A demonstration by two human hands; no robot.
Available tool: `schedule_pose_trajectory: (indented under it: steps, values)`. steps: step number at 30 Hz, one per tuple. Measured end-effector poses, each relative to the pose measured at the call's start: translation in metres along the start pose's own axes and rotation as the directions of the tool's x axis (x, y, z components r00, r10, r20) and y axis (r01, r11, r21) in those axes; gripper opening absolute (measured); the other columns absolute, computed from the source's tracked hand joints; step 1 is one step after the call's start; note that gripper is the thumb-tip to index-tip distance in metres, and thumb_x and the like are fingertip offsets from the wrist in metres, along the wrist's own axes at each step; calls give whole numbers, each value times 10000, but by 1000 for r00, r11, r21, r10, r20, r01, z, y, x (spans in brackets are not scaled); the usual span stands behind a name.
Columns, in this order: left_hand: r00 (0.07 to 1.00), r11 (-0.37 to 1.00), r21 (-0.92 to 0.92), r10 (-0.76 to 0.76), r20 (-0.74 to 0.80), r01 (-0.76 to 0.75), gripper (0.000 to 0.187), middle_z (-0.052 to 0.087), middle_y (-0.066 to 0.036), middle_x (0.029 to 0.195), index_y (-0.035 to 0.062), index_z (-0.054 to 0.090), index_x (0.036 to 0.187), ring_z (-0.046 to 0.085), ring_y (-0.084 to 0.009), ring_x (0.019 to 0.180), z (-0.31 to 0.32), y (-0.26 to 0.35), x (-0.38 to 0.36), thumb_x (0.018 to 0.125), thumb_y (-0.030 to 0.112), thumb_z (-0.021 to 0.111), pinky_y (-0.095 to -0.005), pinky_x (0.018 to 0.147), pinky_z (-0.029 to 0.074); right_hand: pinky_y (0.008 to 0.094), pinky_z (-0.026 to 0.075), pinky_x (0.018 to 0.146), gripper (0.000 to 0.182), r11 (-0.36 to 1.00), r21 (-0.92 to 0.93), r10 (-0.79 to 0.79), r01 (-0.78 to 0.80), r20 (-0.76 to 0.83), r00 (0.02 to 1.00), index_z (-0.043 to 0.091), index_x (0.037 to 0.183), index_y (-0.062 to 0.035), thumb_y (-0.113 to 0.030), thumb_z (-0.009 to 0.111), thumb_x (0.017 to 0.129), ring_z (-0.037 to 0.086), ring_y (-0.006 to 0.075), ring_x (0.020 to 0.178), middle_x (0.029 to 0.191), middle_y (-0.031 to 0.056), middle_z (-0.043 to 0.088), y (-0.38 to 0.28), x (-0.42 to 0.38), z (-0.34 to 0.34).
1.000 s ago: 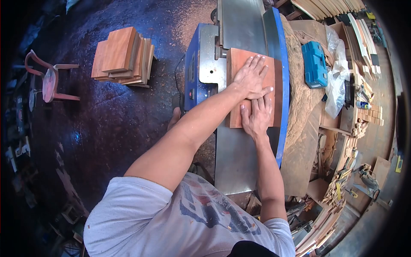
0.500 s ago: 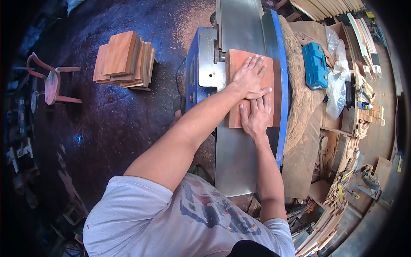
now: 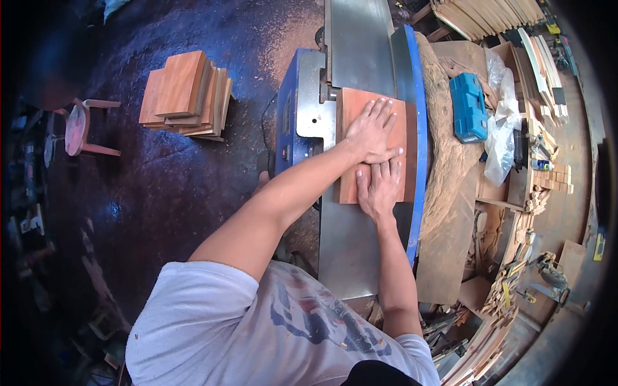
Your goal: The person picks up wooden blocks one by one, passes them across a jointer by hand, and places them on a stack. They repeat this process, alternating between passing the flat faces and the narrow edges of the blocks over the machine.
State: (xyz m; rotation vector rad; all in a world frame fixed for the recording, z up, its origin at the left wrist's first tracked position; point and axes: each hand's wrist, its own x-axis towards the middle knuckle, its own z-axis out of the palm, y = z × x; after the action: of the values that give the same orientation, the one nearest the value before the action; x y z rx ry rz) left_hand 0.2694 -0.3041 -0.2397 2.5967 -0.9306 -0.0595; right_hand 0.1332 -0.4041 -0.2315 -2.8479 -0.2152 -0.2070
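Note:
A reddish-brown wooden board [image 3: 351, 177] lies flat on the metal bed [image 3: 351, 251] of a jointer, against its upright blue-edged fence [image 3: 417, 148]. My left hand [image 3: 373, 133] reaches across from the left and presses flat on the board's middle, fingers spread. Just nearer to me, my right hand [image 3: 378, 188] rests on the board's near end, fingers stretched forward. My left palm and thumb meet the fingertips of the right. Beside the board's left edge is the jointer's metal guard plate [image 3: 313, 121]. The cutter is hidden.
On the dark floor at left stands a stack of wooden boards [image 3: 180, 90], with a chair [image 3: 77, 132] further left. Wood shavings [image 3: 290, 32] lie behind the machine. Right of the fence are a rough-edged slab [image 3: 441, 154], a blue tool case [image 3: 468, 107] and shelves of wood strips.
The view has tilted slightly, so the machine and board sit lower in it. Both hands keep their places on the board. A dark blur now covers the chair's back.

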Motion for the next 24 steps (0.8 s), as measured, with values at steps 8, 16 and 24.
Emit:
schedule_pose_trajectory:
  steps: [8,16,24]
  values:
    - [1000,1000,-2,-6,-22,6,929,222,-280,1698,-39,368,1588,142,-410,1602,1,-7,10,996,675,420,-511,1316,105,642,299,1176,518,999,-24,-35,35,-11,999,648,1304,43,-343,640,959,396,507,1420,1406,268,569,4,12,2]
    - [1000,1000,24,-17,-9,17,935,209,-266,1706,-32,348,1600,137,-396,1606,-1,-14,18,1000,682,413,-507,1319,93,640,318,1157,503,999,-26,-35,34,-47,998,667,1278,34,-357,642,962,417,495,1404,1401,251,578,5,23,6]
    - [999,999,35,-22,36,21,941,180,-249,1720,-18,317,1618,93,-377,1619,-5,-24,31,1005,691,400,-487,1327,63,635,330,1147,485,999,-8,-41,40,-104,994,673,1257,36,-346,655,959,427,482,1401,1389,242,586,6,39,9]
